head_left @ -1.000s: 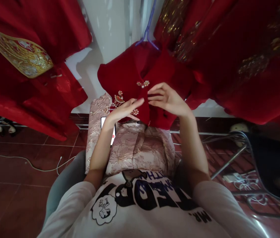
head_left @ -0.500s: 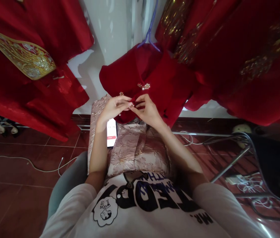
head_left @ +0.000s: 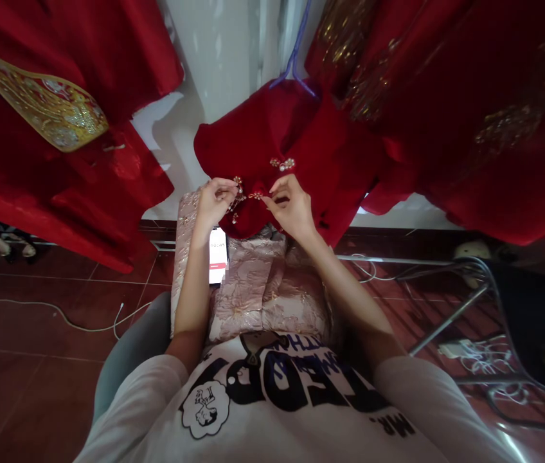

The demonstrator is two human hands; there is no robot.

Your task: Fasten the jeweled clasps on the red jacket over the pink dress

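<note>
A red velvet-like garment (head_left: 248,145) hangs in front of me on a purple hanger (head_left: 294,61). My left hand (head_left: 215,200) is closed in a pinch at its left side, on a beaded ornament (head_left: 238,200) with dangling pearls. With thumb and forefinger my right hand (head_left: 294,207) pinches the end of a small jewelled clasp (head_left: 256,195) at the middle of the front. Above it a pearl clasp (head_left: 283,164) sits on the garment, untouched. The two hands are a short way apart.
A lit phone (head_left: 217,257) lies by my left forearm on shiny pink brocade cloth (head_left: 248,283) across my lap. Other red garments (head_left: 132,64) hang on both sides. A dark chair (head_left: 533,321) stands at the right, cables (head_left: 482,357) on the tiled floor.
My hands were together at the garment's front and have drawn apart. The left has moved left to the beaded ornament; the right now pinches the jewelled clasp, which has come into view.
</note>
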